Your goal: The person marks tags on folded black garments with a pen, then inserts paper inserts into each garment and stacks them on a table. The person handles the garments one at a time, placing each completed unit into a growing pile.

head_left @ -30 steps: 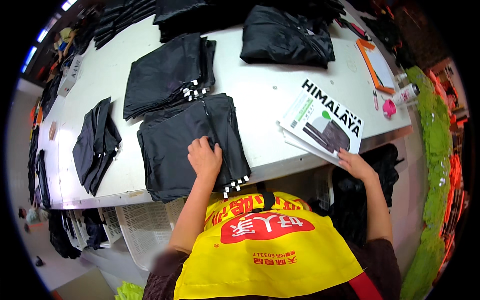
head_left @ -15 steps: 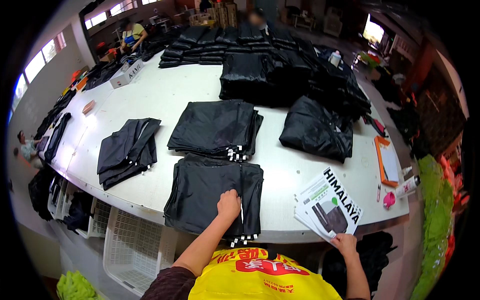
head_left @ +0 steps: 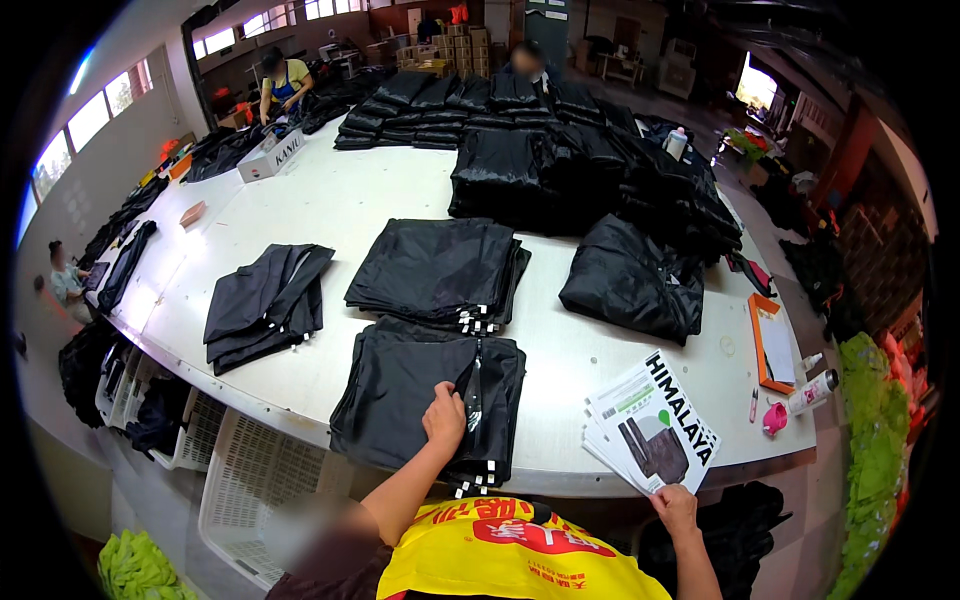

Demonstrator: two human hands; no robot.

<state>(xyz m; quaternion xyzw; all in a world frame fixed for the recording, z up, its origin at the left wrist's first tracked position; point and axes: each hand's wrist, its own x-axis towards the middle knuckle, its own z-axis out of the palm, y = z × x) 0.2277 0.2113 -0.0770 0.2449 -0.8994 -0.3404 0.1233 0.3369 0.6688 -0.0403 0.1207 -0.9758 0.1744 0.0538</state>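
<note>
My left hand (head_left: 445, 415) is closed on the top of the near stack of folded black garments (head_left: 390, 400), pinching the raised edge of a fold. A shiny strip shows beside the fingers, and small white tags hang at the stack's front. My right hand (head_left: 677, 508) grips the lower corner of a fanned set of printed sheets (head_left: 650, 440) with a garment picture, lying at the table's front edge. Behind the near stack is a second stack of folded black garments (head_left: 430, 262). A smaller dark grey pile (head_left: 262, 305) lies to its left.
A puffy black bundle (head_left: 635, 275) and large rows of packed black garments (head_left: 500, 180) fill the right and back. An orange box (head_left: 770, 345), a bottle (head_left: 812, 392) and a pink item (head_left: 775, 418) stand right. White baskets (head_left: 250, 490) sit below. Co-workers (head_left: 285, 85) are farther off.
My left hand has shifted slightly left on the near stack, and the fold beside it now stands more open. My right hand keeps its hold on the sheets. The view has tilted up a little.
</note>
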